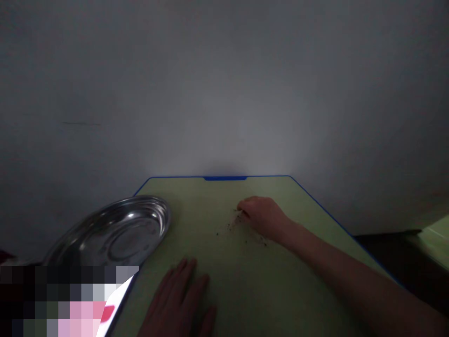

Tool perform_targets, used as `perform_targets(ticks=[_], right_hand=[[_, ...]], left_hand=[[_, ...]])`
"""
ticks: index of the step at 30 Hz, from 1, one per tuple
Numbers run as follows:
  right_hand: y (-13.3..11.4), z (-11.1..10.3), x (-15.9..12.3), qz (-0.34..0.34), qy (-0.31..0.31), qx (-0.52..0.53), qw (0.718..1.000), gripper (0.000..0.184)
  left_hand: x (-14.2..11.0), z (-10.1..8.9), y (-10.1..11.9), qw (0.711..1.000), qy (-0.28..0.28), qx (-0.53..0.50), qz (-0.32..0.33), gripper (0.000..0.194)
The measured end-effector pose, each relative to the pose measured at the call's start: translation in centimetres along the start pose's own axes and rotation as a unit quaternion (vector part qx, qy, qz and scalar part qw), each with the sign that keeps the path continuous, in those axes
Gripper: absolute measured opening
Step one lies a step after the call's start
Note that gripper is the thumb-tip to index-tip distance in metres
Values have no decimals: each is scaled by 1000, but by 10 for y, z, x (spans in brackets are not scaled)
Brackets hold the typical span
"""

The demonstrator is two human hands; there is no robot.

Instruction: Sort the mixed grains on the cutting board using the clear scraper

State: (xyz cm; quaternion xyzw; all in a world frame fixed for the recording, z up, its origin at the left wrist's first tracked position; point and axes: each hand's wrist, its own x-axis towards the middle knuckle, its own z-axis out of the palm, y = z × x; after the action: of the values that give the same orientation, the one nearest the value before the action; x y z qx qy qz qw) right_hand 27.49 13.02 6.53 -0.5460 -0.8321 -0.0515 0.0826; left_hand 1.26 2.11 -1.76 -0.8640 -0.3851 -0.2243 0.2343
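My right hand (261,216) reaches across a pale green table (210,262) with a blue edge. Its fingers are curled together, pinching at a scatter of small dark crumbs (235,223) near the far middle of the tabletop; what is between the fingertips is too small to name. My left hand (178,302) lies flat on the table near the front, fingers stretched out, holding nothing. An oval steel dish (115,231) sits at the table's left edge, a little left of my left hand, with nothing visible in it.
A plain grey wall (224,93) rises right behind the table's far edge. A blurred-out patch and a white card with a red mark (112,306) sit at the lower left. Another green surface (438,236) shows at the far right across a dark gap.
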Motion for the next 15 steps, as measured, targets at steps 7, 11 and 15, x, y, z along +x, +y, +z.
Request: perform_targets(ticks=[7,11,15], right_hand=[[-5,-13,-45,-51,10,-21,998,16],[10,-13,-51,-30,46,-25,998,18],[3,-3,-62,-44,51,-20,998,18]], left_hand=[[1,-4,8,998,7,-34,-48,37],[1,-4,9,998,2,-31,-59,38],[2,-3,8,997,-14,-42,-69,38]])
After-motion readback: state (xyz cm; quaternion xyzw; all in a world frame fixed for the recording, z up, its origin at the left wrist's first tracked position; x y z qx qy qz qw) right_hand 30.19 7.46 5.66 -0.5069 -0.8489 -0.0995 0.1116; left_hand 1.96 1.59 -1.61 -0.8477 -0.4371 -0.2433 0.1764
